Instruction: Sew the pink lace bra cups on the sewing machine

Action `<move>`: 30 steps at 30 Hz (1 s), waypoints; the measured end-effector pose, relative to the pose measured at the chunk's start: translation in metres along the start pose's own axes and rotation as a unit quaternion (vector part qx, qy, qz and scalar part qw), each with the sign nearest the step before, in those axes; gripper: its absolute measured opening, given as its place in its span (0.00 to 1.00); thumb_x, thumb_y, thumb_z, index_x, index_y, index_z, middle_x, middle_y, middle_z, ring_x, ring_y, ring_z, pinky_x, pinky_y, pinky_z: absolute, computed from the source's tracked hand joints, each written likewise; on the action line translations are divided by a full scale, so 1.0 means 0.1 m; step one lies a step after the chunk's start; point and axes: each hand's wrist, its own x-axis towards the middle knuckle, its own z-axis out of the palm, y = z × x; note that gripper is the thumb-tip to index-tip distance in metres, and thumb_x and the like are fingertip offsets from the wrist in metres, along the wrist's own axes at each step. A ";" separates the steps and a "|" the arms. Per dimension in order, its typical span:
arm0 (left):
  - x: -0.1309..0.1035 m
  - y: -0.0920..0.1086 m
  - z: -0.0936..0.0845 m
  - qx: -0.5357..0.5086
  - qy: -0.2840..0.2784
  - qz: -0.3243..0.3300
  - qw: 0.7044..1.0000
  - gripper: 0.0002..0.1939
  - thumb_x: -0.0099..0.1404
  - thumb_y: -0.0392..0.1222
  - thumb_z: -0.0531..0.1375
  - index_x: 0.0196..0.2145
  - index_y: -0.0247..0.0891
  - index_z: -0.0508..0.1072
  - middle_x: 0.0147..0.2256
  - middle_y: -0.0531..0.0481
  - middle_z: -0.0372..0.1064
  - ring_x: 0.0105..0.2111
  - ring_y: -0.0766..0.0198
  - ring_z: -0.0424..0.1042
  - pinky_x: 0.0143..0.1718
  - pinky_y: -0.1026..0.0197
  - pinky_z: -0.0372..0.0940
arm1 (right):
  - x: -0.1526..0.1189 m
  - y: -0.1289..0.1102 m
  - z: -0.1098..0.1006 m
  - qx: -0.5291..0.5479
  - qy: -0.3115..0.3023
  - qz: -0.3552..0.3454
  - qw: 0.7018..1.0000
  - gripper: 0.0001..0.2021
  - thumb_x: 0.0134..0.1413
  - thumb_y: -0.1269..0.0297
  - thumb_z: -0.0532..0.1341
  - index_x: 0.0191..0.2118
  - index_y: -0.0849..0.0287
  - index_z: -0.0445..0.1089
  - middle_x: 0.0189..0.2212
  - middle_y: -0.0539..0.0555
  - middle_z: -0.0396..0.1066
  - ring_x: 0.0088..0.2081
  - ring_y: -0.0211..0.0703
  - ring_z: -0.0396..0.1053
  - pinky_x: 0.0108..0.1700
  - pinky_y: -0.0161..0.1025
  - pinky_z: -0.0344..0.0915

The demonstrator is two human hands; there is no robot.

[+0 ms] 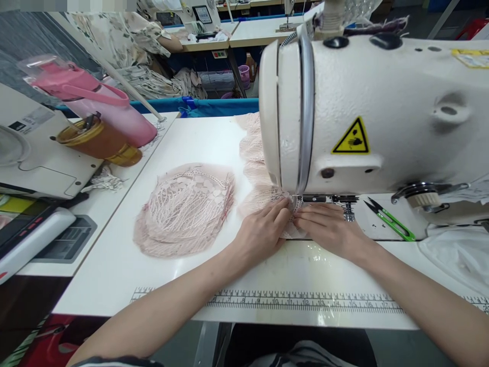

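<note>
Pale pink lace fabric (252, 196) runs under the head of a white sewing machine (362, 102) and spreads out behind it to the left. My left hand (265, 224) is closed on this lace just left of the needle area, fingers curled and bunched. From the other side my right hand (330, 227) grips the lace edge near the presser foot, its fingers pressed together. Both thumbs are mostly hidden, and the needle tip cannot be made out. To the left, apart from my hands, lies a rounded pink lace piece (185, 209).
Green-handled thread snips (393, 221) lie right of the needle area. A ruler strip (290, 300) runs along the table's front. At left stand a pink bottle (110, 109) and an amber cup (101, 142). White cloth (458, 255) lies at right. Another person's sleeve (153, 38) shows behind.
</note>
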 end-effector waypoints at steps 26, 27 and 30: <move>-0.03 -0.02 0.05 0.010 -0.017 0.054 0.998 0.18 0.72 0.39 0.52 0.56 0.30 0.69 0.56 0.39 0.67 0.57 0.51 0.67 0.55 0.49 0.68 | -0.05 0.05 -0.09 -0.006 0.081 0.073 0.994 0.14 0.62 0.69 0.55 0.49 0.50 0.72 0.42 0.52 0.77 0.38 0.42 0.74 0.41 0.39 0.70; -0.03 -0.02 0.06 0.011 -0.017 0.052 0.998 0.18 0.72 0.39 0.52 0.55 0.31 0.70 0.56 0.39 0.67 0.57 0.51 0.66 0.56 0.49 0.68 | -0.05 0.05 -0.08 0.001 0.077 0.085 0.993 0.14 0.62 0.68 0.54 0.49 0.50 0.72 0.41 0.52 0.77 0.37 0.43 0.74 0.40 0.39 0.70; -0.01 -0.03 0.07 0.020 -0.008 0.050 0.998 0.18 0.72 0.40 0.52 0.55 0.32 0.70 0.55 0.40 0.68 0.57 0.52 0.67 0.56 0.50 0.68 | -0.05 0.04 -0.06 0.010 0.076 0.102 0.992 0.13 0.64 0.66 0.53 0.47 0.52 0.73 0.37 0.51 0.77 0.34 0.42 0.73 0.37 0.39 0.70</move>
